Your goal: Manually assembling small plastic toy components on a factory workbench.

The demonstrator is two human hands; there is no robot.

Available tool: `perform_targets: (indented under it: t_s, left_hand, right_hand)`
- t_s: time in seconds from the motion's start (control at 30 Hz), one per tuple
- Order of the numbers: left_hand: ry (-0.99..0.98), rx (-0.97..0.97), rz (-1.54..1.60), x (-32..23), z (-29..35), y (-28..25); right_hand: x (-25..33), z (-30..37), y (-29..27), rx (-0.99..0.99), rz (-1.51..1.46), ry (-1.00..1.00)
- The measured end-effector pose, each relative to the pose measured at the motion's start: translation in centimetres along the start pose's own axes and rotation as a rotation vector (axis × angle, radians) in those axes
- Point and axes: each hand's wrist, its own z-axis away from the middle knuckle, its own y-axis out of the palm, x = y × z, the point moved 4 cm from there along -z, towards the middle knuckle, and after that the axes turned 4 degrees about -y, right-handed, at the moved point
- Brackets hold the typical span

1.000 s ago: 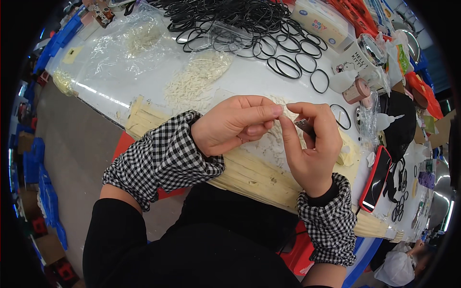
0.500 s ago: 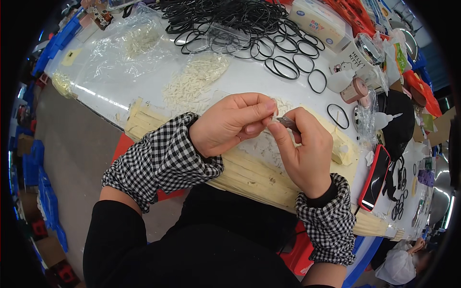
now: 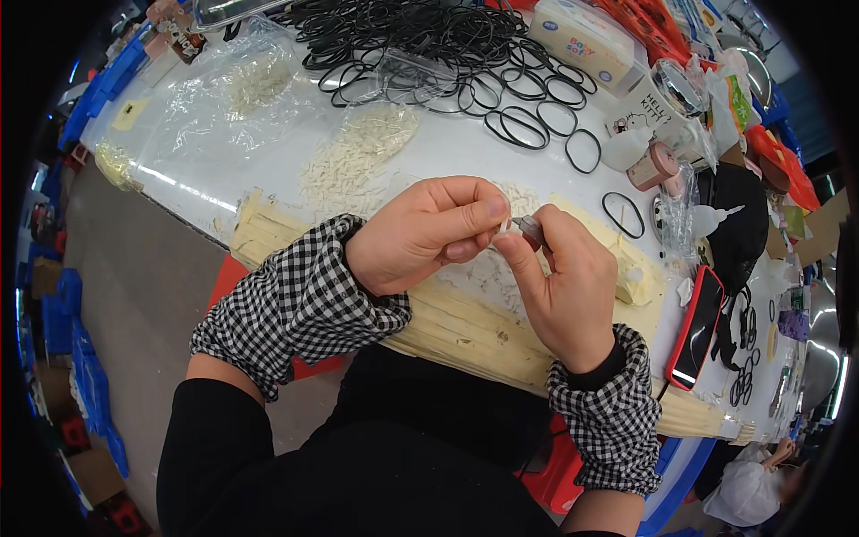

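My left hand is closed in a pinch, thumb against forefinger, on a small white strip. Most of the strip is hidden by the fingers. Close beside it, my right hand grips a small grey blade, with the right thumb up against the strip. Both hands are over the table's near edge, which is padded with layers of yellowish tape. White scraps lie beneath them. Just beyond my left hand is a spread of small white pieces, partly in a clear bag.
A heap of black rubber rings covers the far middle. At the right are a tissue pack, a pink-lidded jar, a squeeze bottle and a red-cased phone. Another person sits at lower right.
The blade and right fingertips have shifted slightly around the strip, and more of its white end shows. My left hand keeps its pinch. The whole view has moved a little.
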Motion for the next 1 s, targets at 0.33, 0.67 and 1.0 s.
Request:
perform_targets:
  t_s: [0.33, 0.67, 1.0]
  left_hand:
    - [0.008, 0.004, -0.025, -0.05, 0.0, 0.03]
    - [0.009, -0.004, -0.032, -0.05, 0.02, 0.08]
    - [0.013, 0.007, -0.029, 0.05, -0.07, 0.02]
  right_hand:
    - [0.06, 0.01, -0.02, 0.0, 0.01, -0.014]
    - [0.18, 0.04, -0.09, 0.029, 0.015, -0.013]
    - [0.0, 0.07, 0.06, -0.011, -0.029, -0.023]
